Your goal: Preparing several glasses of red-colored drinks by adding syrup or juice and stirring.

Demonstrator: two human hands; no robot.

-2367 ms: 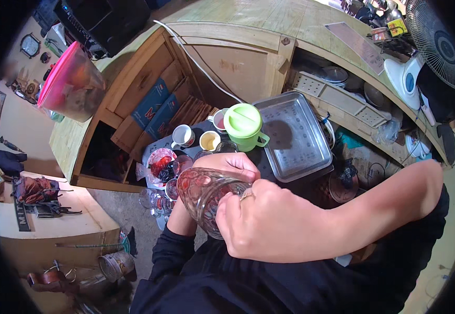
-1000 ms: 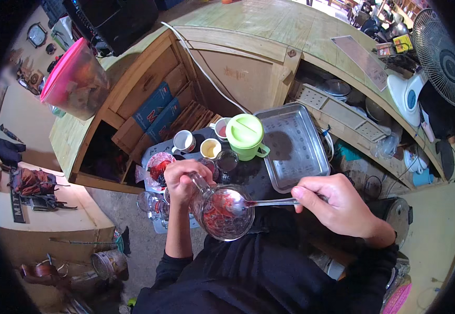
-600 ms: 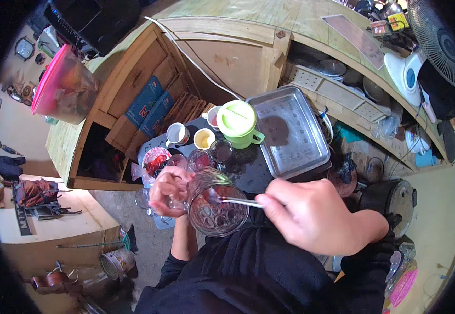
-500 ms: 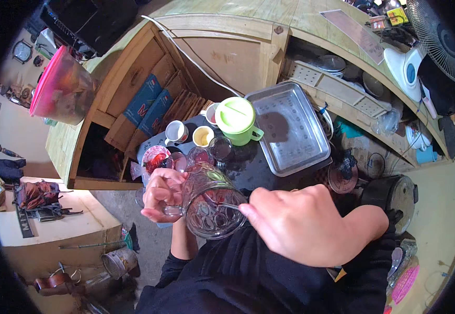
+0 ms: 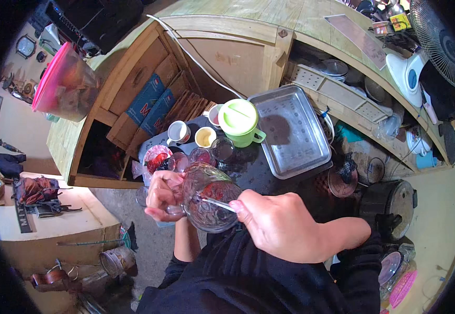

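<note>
My left hand (image 5: 163, 194) is closed round the handle of a clear glass mug (image 5: 209, 201), which is tilted with its mouth toward me. Pinched in my right hand (image 5: 285, 225) is a slim metal spoon (image 5: 218, 203) whose far end reaches into the mug; its tip is hard to make out through the patterned glass. Just beyond the mug stand a lime-green lidded pitcher (image 5: 239, 119), a white cup (image 5: 178, 132), a yellowish cup (image 5: 205, 137), a dark glass (image 5: 222, 149) and a pink-patterned container (image 5: 157, 156) with something red inside.
A rectangular metal tray (image 5: 295, 133) lies on the dark low table to the right of the pitcher. Wooden shelving (image 5: 227, 57) curves around the far side. A large black pot (image 5: 392, 206) stands at the right, and a pink-lidded tub (image 5: 65, 86) is at far left.
My right hand has shifted left, and the spoon points further into the mug. The mug has turned and tipped a little in my left hand.
</note>
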